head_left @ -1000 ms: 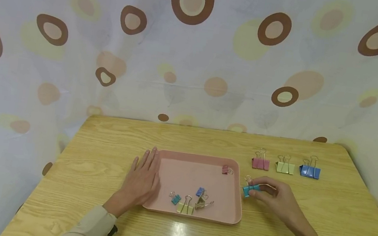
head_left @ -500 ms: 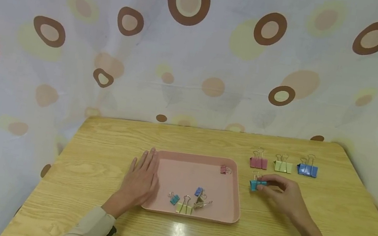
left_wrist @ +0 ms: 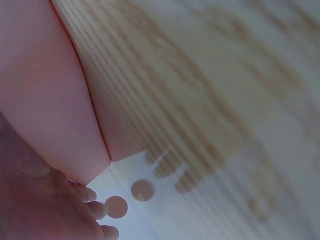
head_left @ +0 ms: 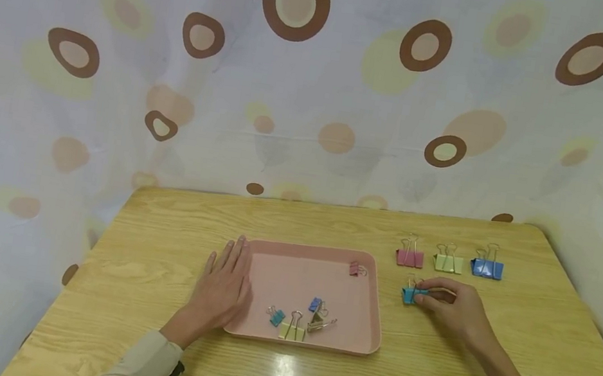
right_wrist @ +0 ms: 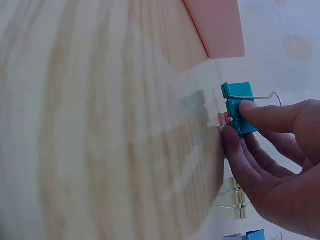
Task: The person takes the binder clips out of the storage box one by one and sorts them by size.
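Between thumb and fingers, my right hand (head_left: 450, 306) pinches a teal binder clip (right_wrist: 241, 109) by its body, its wire handles pointing up in the head view. The clip is just right of the pink tray (head_left: 298, 251), below a pink binder clip (head_left: 410, 258) on the table. My left hand (head_left: 219, 289) lies with straight fingers against the tray's left side. Inside the tray are a small teal clip (head_left: 277, 317), a yellow clip (head_left: 292, 331), a small blue clip (head_left: 315, 304), an olive-looking clip (head_left: 316, 321) on its side and a small pink clip (head_left: 354, 269).
In line with the pink clip, a light green binder clip (head_left: 449, 264) and a blue binder clip (head_left: 487, 268) stand at the back right of the wooden table (head_left: 187, 210). A patterned cloth (head_left: 315, 99) hangs behind the table.
My right hand has carried the teal clip rightward, away from the tray's right edge, to below the pink clip. The left hand stays at the tray; the head view has shifted slightly.
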The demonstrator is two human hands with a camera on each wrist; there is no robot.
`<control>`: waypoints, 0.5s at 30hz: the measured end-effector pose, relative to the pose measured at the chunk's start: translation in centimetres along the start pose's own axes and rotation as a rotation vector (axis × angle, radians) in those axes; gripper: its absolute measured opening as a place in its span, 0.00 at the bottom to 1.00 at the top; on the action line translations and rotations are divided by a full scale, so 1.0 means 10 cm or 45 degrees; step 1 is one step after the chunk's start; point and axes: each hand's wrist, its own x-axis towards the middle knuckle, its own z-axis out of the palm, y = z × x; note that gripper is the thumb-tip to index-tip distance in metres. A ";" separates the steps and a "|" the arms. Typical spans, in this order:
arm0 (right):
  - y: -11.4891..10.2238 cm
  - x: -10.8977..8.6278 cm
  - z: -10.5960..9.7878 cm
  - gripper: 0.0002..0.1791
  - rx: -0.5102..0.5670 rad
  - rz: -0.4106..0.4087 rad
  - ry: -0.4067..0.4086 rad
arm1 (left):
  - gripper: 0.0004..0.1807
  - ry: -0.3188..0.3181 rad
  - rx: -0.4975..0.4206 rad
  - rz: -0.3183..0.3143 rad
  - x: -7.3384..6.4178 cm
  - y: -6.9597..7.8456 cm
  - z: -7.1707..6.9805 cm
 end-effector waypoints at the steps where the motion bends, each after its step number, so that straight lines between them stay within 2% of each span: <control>1: 0.00 0.01 0.00 0.14 -0.017 0.001 0.000 | 0.34 -0.003 0.002 -0.002 0.00 0.00 0.00; 10: -0.05 0.02 0.02 0.11 -0.211 0.010 0.017 | 0.34 0.008 0.022 0.004 0.01 -0.02 0.02; 15: -0.02 0.03 0.03 0.09 -0.265 -0.046 0.025 | 0.34 0.013 0.009 0.001 0.00 0.00 0.01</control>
